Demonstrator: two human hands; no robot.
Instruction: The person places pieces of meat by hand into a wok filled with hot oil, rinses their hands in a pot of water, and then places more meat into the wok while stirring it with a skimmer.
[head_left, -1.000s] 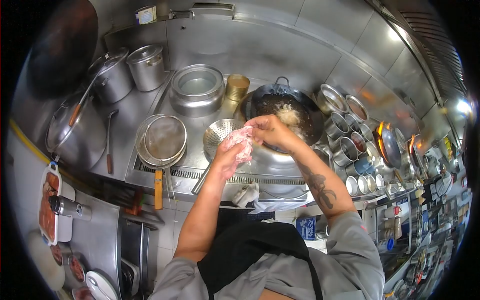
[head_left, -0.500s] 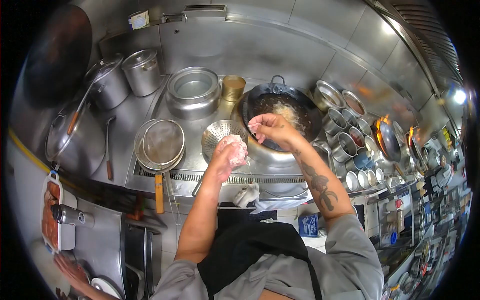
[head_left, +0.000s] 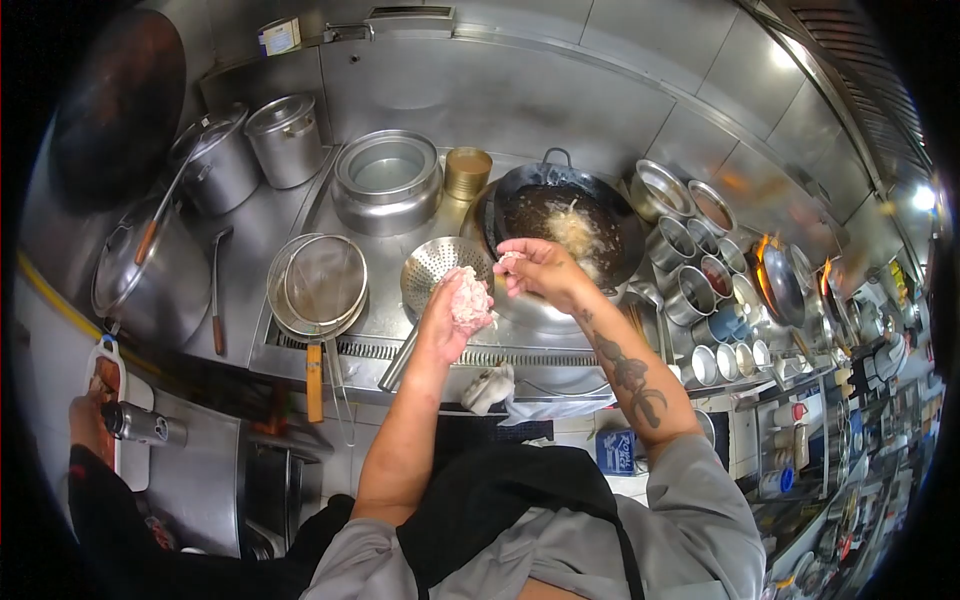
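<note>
My left hand (head_left: 437,318) is cupped around a clump of pale, raw-looking meat (head_left: 470,301), which looks shredded or cut in strips. Beside it, the fingers of my right hand (head_left: 548,274) pinch a small pale piece (head_left: 512,257) of what looks like the same meat. Just beyond my right hand is a black wok (head_left: 518,183) of dark bubbling oil. Light-coloured bits of frying food (head_left: 574,232) float in its middle. Partly behind my left hand lies a perforated steel ladle (head_left: 430,262), its handle pointing toward me.
Wire strainers (head_left: 326,282) lie left of the ladle; a steel pot (head_left: 386,205) and a tin can (head_left: 467,176) stand behind. Several metal containers (head_left: 690,293) line the right, near a flaming pan (head_left: 780,282). A cloth (head_left: 489,388) hangs at the front edge. Another person's hand (head_left: 88,422) is at left.
The pale food in the wok has spread into a larger patch. My right hand has dropped slightly, still pinching. At left, another person's dark-sleeved arm has come in at the white tray.
</note>
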